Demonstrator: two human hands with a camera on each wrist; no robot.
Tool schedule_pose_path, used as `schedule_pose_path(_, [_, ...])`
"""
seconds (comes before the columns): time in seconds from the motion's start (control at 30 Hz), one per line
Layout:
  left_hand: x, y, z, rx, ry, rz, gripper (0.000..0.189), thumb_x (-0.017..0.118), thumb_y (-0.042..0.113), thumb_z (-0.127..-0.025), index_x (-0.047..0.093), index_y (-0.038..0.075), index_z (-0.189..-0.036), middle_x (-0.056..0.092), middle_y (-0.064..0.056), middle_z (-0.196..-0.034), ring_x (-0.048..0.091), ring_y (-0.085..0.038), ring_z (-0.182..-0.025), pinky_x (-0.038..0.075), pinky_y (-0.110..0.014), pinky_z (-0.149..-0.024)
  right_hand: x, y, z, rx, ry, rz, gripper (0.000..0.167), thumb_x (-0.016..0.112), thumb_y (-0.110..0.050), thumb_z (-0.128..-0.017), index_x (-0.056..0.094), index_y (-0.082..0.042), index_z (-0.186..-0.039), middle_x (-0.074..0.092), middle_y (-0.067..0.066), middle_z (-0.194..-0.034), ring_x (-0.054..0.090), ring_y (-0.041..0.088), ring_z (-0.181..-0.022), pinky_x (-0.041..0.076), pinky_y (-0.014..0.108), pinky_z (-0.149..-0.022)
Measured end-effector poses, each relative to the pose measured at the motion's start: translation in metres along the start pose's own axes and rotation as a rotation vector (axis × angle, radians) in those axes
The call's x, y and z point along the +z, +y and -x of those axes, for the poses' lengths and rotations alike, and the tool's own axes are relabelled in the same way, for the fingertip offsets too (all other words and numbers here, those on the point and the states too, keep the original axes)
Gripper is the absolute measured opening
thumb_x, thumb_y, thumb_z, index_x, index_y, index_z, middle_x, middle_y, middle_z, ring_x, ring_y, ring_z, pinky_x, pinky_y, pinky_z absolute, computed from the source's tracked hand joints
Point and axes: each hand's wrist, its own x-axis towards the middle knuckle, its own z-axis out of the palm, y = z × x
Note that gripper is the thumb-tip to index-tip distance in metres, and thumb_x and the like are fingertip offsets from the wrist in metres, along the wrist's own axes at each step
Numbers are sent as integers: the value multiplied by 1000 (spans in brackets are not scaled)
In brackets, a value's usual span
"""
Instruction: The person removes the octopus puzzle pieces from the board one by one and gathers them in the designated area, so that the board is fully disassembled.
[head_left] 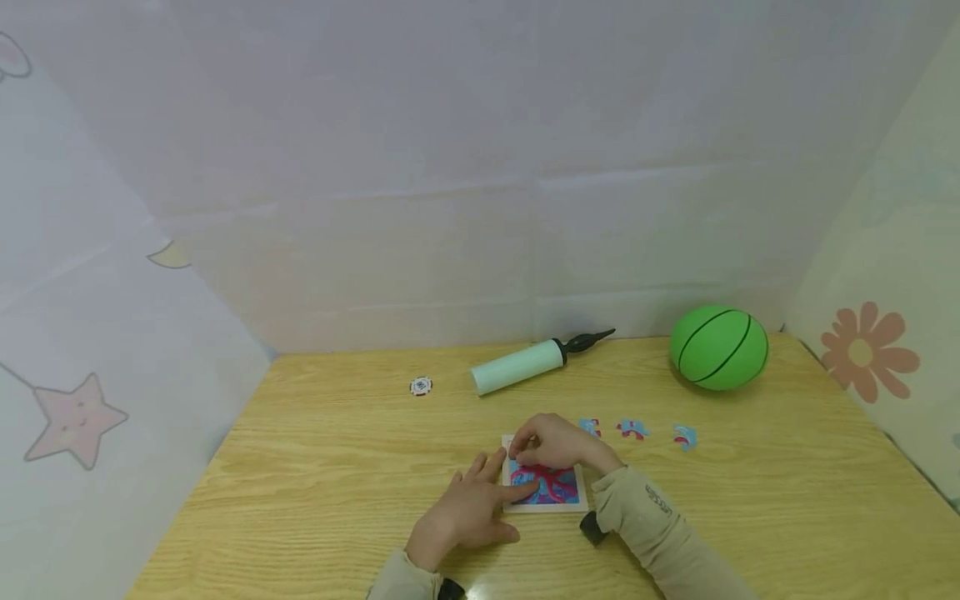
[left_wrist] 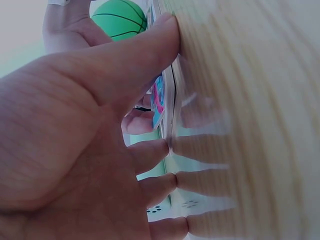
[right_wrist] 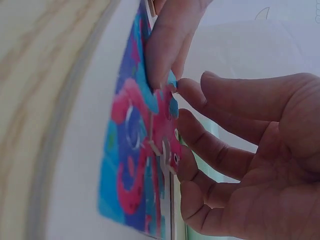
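A small jigsaw puzzle [head_left: 553, 490] in a white-bordered tray [head_left: 543, 507] lies on the table, with a pink octopus on blue. My left hand [head_left: 468, 507] is spread beside its left edge; the index finger reaches across and presses the picture, while other fingertips touch the table. The right hand [head_left: 553, 442] bends over the tray's upper left, its curled fingers at a pink-and-blue puzzle piece [right_wrist: 165, 117] that stands slightly raised from the picture. In the right wrist view, fingertips meet the piece's edge. The head view hides this piece beneath the hand.
Three loose puzzle pieces [head_left: 632, 428] lie in a row to the right behind the tray. A pale green hand pump [head_left: 517, 367] with a black nozzle lies farther back. A poker chip [head_left: 421, 386] is at the left, a green ball [head_left: 718, 347] at the back right by the wall.
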Motion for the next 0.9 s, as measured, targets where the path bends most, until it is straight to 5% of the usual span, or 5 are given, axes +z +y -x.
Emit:
schedule_pose_path(0.5, [0,4,-2,-13,-3,-28,68,73,38,-83,44,37,-144,19,-18,-157,21,-48,-138,29,-70,-98,3,13,-2,-76,4,33,13,63,-12,-92,74,-6,-92,69,-4,-85,61,9,-82,50,31,-76])
schedule_pose_path(0.9, [0,7,-4,-56,-15,-24,69,75,36,-82,44,39,-143,18,-16,-157,19,-47,-140,27,-71,-98,5,8,-4,4,8,61,11,63,-10,-91,74,-6,-93,69,-3,-91,62,19,-91,49,37,-83])
